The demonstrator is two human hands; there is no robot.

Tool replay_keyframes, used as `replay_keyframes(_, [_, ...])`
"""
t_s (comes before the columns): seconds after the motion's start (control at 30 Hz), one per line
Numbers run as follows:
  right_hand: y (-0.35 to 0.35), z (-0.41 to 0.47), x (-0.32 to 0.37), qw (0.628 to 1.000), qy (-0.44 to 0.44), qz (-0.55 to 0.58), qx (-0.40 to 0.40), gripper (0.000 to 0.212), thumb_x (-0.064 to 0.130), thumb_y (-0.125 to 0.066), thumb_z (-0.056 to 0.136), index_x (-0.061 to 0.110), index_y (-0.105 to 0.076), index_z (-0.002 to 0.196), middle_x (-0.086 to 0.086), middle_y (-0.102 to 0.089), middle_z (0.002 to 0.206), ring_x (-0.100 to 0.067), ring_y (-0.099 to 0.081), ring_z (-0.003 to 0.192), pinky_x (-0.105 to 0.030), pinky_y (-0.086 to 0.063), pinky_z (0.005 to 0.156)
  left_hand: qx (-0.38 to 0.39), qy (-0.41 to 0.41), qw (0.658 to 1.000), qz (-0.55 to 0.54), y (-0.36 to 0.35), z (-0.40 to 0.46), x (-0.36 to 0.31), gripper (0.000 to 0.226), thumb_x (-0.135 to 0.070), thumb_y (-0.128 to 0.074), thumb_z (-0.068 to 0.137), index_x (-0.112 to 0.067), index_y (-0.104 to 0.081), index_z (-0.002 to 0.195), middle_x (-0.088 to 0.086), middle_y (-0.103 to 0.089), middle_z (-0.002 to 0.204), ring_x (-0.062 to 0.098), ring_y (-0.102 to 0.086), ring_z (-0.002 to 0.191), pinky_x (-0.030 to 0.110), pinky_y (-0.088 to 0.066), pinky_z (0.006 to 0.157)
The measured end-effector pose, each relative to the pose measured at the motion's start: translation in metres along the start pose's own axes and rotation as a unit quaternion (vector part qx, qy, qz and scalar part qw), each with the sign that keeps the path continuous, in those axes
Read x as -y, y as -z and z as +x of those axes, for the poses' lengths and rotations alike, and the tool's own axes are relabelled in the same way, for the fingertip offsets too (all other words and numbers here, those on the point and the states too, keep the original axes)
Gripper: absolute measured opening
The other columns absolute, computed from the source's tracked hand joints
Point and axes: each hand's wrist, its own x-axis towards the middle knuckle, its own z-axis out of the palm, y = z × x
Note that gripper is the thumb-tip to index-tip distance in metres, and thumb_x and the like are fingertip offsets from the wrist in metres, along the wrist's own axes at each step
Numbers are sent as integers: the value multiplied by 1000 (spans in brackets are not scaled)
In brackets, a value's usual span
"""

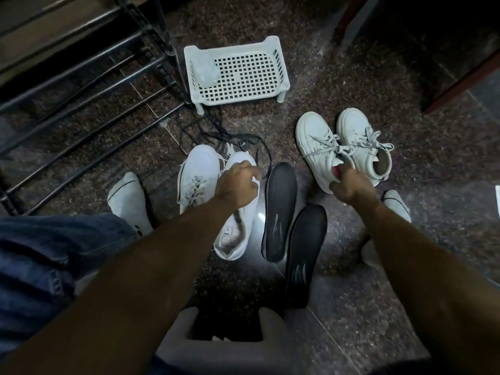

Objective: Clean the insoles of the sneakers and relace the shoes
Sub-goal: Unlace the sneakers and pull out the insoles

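2 insoles [280,209] lay out on floor [351,307]. Left hand [236,185] curled on unlaced sneaker [238,212]; right hand [349,185] gripped laced sneaker [316,150] collar. Step: insole removal; next needs insole pulled.

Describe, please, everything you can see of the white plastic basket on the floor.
The basket is a shallow rectangular tray of white plastic, upright on short corner legs on the dark speckled floor, beside the black metal rack. Its base is a grid of square holes; one end wall has vertical slots. A clear crumpled plastic bag lies in its left end. Neither hand touches it.
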Motion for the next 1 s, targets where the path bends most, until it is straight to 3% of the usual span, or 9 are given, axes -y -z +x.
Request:
replay_keyframes(0.17, [-14,4,9,996,20,54,66,26,8,-58,78,9,-53,103,-20,-62,108,-40,-60,102,-37,-49,83,15,-24,999,17,-9,10,-11,24,-8,-54,81,-18,-71,94,4,-65,107,26,-56,106,34,-46,79])
replay_keyframes(0.3, [-38,-9,33,979,75,160,103,40,11,-52,71,13,-54,111,-19,-65,106,-40,-62,102,-43,-51,86,24,-9,1000,-11,-16,16,-17,23,-9,-56,82,-19,-71,96,1,-67,106,23,-59,103,31,-46,78])
replay_keyframes(0.47, [-56,-37,41,990,78,109,36,36,12,-52,78,15,-48,113,-22,-62,108,-41,-60,97,-37,-45,71,55,33,996,-62,-26,27,-34,22,-15,-55,85,-21,-69,101,1,-69,109,25,-63,99,33,-51,84])
replay_keyframes(0.6, [-60,-45,25,990,50,131,12,24,26,-49,87,25,-59,109,-16,-67,102,-39,-62,95,-36,-47,74,87,45,991,-86,-37,40,-49,22,-21,-56,87,-23,-68,105,2,-70,107,26,-64,100,35,-51,87])
replay_keyframes(0.73, [-46,-42,10,950,-50,258,-166,27,32,-49,84,22,-62,105,-11,-67,102,-36,-61,95,-38,-45,77,121,38,986,-111,-51,58,-66,34,-19,-53,89,-28,-60,121,3,-69,105,26,-64,97,33,-51,84])
replay_keyframes(0.77, [-42,-36,7,945,-70,272,-165,25,31,-53,83,19,-59,105,-10,-65,104,-34,-60,96,-38,-45,77,126,35,985,-114,-53,63,-71,40,-17,-51,90,-29,-57,127,3,-68,109,25,-64,98,29,-50,84])
replay_keyframes(0.83, [-38,-21,5,959,-89,254,-82,34,34,-62,80,21,-59,111,-9,-66,109,-32,-61,100,-38,-49,81,134,29,983,-119,-57,74,-81,47,-12,-48,90,-28,-53,134,5,-66,119,24,-62,105,25,-48,87])
replay_keyframes(0.9, [-37,-11,6,976,-100,191,-13,40,37,-64,81,19,-60,116,-15,-67,113,-35,-62,104,-40,-50,84,144,27,982,-117,-63,84,-88,49,-10,-46,88,-30,-57,131,6,-65,125,25,-63,108,32,-50,93])
replay_keyframes(1.0, [-40,-7,6,983,-99,148,-38,33,30,-60,88,9,-62,114,-24,-64,114,-41,-60,105,-41,-48,82,164,23,983,-82,-68,93,-95,41,-7,-48,86,-28,-68,115,3,-68,120,26,-63,107,35,-51,93])
